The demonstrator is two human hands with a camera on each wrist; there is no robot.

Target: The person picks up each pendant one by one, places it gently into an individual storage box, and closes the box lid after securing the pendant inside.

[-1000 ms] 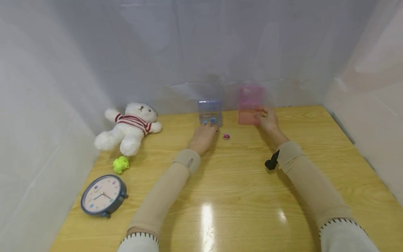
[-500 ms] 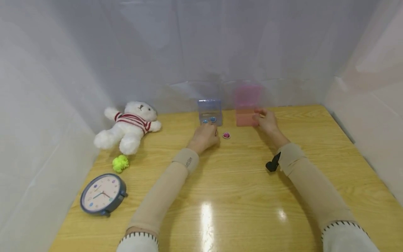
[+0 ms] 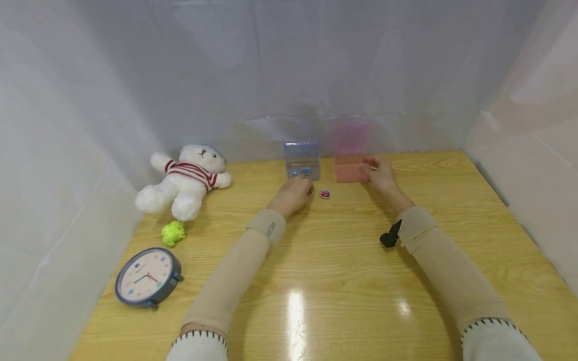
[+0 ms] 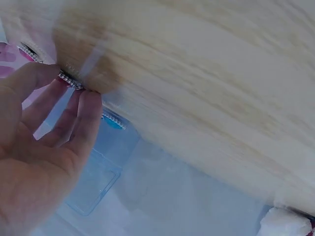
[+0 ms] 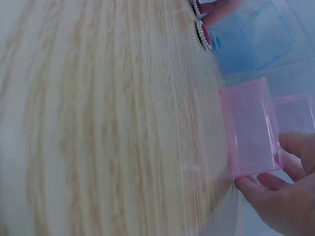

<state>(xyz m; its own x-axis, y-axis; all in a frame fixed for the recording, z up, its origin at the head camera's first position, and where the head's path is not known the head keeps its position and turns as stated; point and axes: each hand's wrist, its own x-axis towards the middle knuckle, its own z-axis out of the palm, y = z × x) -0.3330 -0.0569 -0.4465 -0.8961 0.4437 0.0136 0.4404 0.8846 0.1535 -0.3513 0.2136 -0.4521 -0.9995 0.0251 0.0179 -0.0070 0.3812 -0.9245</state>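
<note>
My left hand (image 3: 292,195) pinches a pink gem with a beaded rim (image 4: 70,80) between thumb and fingertips, low over the table in front of the blue clear box (image 3: 301,155). That box stands with its lid up, and blue gems (image 3: 305,171) lie at its front. To the right of the left hand, another pink gem (image 3: 325,194) lies on the wood. My right hand (image 3: 381,178) grips the right side of a pink clear box (image 3: 349,168), thumb and fingers around its corner in the right wrist view. The pink box's lid (image 3: 352,138) is raised.
On the left are a white teddy bear (image 3: 187,180) in a striped sweater, a yellow-green fuzzy ball (image 3: 173,233) and a blue-rimmed clock (image 3: 148,277). A pale sheet-covered wall (image 3: 289,65) rises close behind the boxes. The wooden table (image 3: 343,271) extends toward me.
The pink box has slid left and slightly nearer to me with my right hand on it. My left hand has shifted very slightly. The blue box and loose pink gem stay put.
</note>
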